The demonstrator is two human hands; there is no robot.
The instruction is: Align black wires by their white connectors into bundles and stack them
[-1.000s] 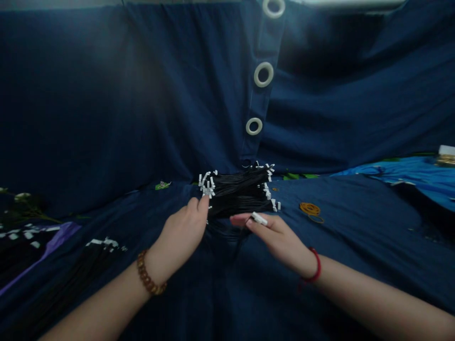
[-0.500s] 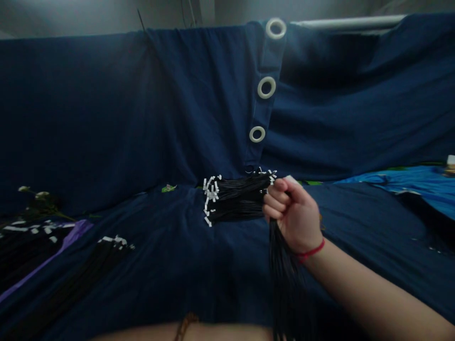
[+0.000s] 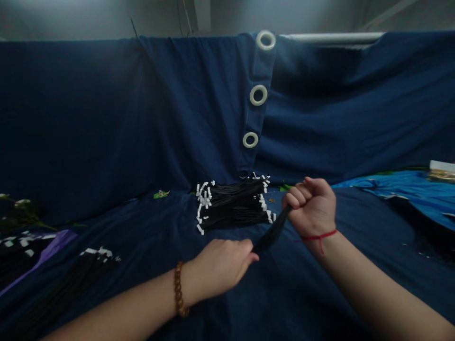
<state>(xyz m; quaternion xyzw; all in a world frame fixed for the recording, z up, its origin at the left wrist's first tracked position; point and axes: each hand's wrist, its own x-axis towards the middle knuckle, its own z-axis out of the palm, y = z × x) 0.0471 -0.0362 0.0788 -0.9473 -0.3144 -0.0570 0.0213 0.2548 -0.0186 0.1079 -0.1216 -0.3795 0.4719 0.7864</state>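
Dark blue cloth (image 3: pixel 99 118) fills the scene, hanging behind and spread below. On it, centre, sits the black stack (image 3: pixel 234 208), laid lengthwise side by side, seemingly to prevent tangling. Nearer in, the left hand (image 3: pixel 220 265) and the right hand (image 3: pixel 314 208) both have fingers closed, gripping a black bundle (image 3: pixel 272 234) that slants up between them by the stack's front right corner, likely held at two points to keep it gathered. Smallest: white tips (image 3: pixel 204 200), grouped at the stack's ends.

Right fingers (image 3: pixel 297 196) curled tight, higher; left fingers (image 3: pixel 245 247) clenched, lower.
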